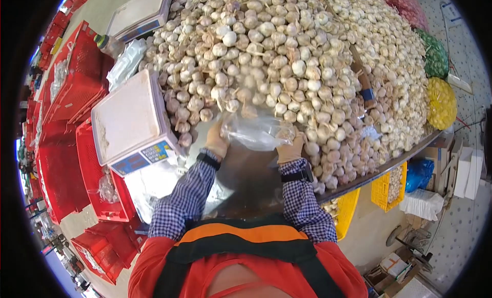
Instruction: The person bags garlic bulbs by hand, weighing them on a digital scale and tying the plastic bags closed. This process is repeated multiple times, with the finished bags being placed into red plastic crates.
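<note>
Between my two hands a clear plastic bag (255,135) is stretched sideways, just in front of a big heap of garlic bulbs (256,46). My left hand (218,140) is closed on the bag's left end. Its right end is gripped by my right hand (291,149), close to the bulbs at the heap's near edge. Whether anything lies inside the bag I cannot make out. Below it shows the dark tabletop (246,185). A white weighing scale (128,121) stands to the left of my left hand, its blue panel facing me.
Another scale (139,13) sits at the far left, with plastic bags (126,62) and a bottle (108,44) nearby. Red crates (61,167) line the left. On the right are a yellow crate (388,187), a yellow net sack (441,103) and a green net sack (433,54).
</note>
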A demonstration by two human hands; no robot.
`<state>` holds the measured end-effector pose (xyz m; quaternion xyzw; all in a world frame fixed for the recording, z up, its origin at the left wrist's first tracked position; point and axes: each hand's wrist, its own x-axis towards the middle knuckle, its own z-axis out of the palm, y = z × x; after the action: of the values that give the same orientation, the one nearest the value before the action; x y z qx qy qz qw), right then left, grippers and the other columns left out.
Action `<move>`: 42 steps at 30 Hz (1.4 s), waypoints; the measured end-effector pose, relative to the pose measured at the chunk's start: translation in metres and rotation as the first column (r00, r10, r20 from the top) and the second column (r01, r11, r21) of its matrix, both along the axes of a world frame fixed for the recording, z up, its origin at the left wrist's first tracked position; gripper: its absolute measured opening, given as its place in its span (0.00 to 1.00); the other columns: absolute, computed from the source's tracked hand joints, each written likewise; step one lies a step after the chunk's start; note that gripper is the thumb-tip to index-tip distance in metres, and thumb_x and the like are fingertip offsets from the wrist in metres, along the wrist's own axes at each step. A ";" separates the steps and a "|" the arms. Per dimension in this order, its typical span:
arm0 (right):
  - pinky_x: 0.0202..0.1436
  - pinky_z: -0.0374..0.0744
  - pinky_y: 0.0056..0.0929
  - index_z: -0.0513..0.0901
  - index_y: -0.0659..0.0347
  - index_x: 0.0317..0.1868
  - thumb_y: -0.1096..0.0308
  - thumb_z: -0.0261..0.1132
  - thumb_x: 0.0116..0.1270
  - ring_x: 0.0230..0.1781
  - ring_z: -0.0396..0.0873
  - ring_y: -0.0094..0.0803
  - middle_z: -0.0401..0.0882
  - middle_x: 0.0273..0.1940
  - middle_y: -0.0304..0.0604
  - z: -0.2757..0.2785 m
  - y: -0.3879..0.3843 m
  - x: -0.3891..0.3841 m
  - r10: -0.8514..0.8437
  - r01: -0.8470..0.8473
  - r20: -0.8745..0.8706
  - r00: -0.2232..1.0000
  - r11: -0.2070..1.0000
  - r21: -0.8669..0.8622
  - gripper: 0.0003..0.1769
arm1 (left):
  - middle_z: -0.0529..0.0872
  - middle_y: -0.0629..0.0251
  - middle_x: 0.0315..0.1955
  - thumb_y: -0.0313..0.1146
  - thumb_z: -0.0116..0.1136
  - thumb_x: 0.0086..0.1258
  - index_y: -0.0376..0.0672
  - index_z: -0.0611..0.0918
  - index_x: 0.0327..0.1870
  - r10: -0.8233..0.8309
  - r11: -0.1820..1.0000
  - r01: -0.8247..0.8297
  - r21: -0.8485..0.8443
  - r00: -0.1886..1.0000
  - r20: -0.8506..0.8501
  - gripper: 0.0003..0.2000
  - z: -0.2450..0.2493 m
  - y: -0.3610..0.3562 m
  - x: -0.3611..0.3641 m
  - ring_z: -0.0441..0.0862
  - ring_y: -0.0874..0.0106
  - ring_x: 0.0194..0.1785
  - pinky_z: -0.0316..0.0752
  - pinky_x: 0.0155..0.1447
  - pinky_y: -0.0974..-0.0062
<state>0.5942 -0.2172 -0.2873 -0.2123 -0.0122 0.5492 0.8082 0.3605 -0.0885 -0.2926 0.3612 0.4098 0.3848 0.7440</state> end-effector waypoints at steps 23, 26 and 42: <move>0.61 0.72 0.25 0.64 0.67 0.68 0.57 0.51 0.76 0.62 0.70 0.30 0.71 0.63 0.45 0.134 0.058 0.006 0.311 -0.024 0.574 0.757 0.892 -0.452 0.27 | 0.82 0.65 0.52 0.35 0.53 0.74 0.38 0.75 0.61 -0.481 0.522 0.740 0.423 0.666 -0.570 0.18 0.185 0.100 0.048 0.80 0.79 0.45 0.76 0.50 0.80; 0.60 0.72 0.24 0.65 0.67 0.68 0.56 0.51 0.76 0.63 0.69 0.29 0.70 0.65 0.44 0.128 0.049 0.009 0.364 0.142 0.771 0.522 0.854 -0.500 0.28 | 0.81 0.65 0.53 0.39 0.47 0.77 0.41 0.74 0.63 -0.424 0.878 0.413 0.243 0.906 -0.006 0.19 0.133 0.091 0.010 0.79 0.80 0.47 0.75 0.51 0.81; 0.27 0.70 0.21 0.79 0.66 0.36 0.58 0.60 0.70 0.23 0.72 0.22 0.75 0.24 0.36 0.225 0.220 -0.263 0.334 -0.219 0.901 0.275 0.935 -0.280 0.16 | 0.85 0.69 0.47 0.41 0.47 0.77 0.44 0.79 0.55 0.428 0.800 -0.280 0.531 0.886 -0.177 0.15 0.274 0.101 -0.307 0.64 0.88 0.19 0.60 0.23 0.89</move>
<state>0.3314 0.0031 -0.0627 -0.5242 -0.4850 0.4560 0.5311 0.0538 0.0125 -0.0184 0.5060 0.4633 0.5527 0.4731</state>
